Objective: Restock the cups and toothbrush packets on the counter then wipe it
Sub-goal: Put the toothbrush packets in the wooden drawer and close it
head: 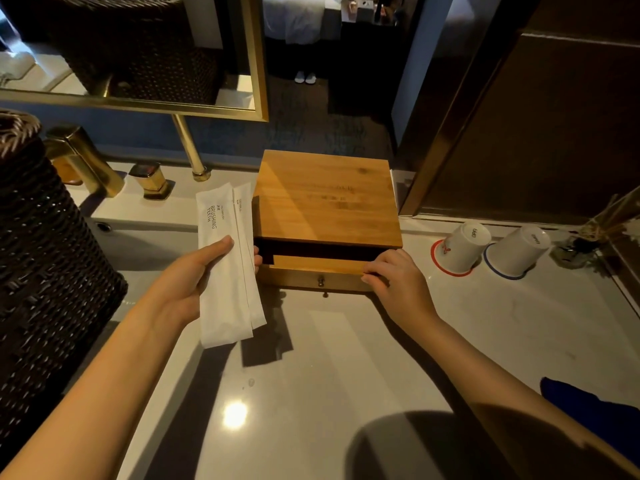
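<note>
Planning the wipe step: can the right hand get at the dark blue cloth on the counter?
Probably yes. The dark blue cloth lies uncovered on the pale counter, beside the right forearm; the right hand only needs to let go of the wooden box's drawer.

Drawer (pixel 320 263) interior dark; blue cloth (pixel 595 415) cut by right edge.

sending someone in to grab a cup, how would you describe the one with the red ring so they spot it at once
Start at the wooden drawer box in the middle of the pale counter and look just to its right. Two white cups stand upside down side by side; take the one nearer the box. Its rim sits in a red ring, while its neighbour has a blue one.
</note>
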Demonstrator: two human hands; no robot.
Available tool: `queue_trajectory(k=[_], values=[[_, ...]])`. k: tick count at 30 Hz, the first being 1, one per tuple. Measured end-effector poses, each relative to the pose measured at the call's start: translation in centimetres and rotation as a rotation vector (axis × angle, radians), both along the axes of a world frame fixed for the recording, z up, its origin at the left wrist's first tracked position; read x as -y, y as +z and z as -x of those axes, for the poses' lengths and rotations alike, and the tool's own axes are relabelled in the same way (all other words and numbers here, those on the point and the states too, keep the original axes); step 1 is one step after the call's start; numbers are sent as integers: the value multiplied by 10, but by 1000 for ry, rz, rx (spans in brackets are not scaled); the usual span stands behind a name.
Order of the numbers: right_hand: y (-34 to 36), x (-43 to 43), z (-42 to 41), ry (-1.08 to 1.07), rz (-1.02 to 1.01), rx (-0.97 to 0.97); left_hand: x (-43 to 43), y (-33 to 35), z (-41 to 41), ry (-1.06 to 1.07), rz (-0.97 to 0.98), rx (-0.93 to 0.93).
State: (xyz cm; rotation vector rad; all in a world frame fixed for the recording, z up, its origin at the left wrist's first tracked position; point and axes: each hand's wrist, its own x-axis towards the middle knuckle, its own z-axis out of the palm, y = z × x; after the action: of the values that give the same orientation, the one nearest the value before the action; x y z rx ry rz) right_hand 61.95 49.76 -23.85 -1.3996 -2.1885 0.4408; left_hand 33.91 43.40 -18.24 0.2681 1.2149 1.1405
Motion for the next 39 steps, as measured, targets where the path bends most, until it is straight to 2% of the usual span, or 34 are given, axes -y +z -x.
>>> queue_trajectory(k=[9, 18, 23, 39], values=[[-1, 38, -10, 48, 22, 14, 11, -7, 7, -62, -21, 64], [-1, 64, -15, 70, 53, 34, 21, -19, -7, -263, -54, 181], [3, 71, -16, 95, 80, 60, 19, -21, -13, -253, 1, 86], [12, 78, -23, 165, 168, 90, 3, -23, -14, -204, -18, 22]])
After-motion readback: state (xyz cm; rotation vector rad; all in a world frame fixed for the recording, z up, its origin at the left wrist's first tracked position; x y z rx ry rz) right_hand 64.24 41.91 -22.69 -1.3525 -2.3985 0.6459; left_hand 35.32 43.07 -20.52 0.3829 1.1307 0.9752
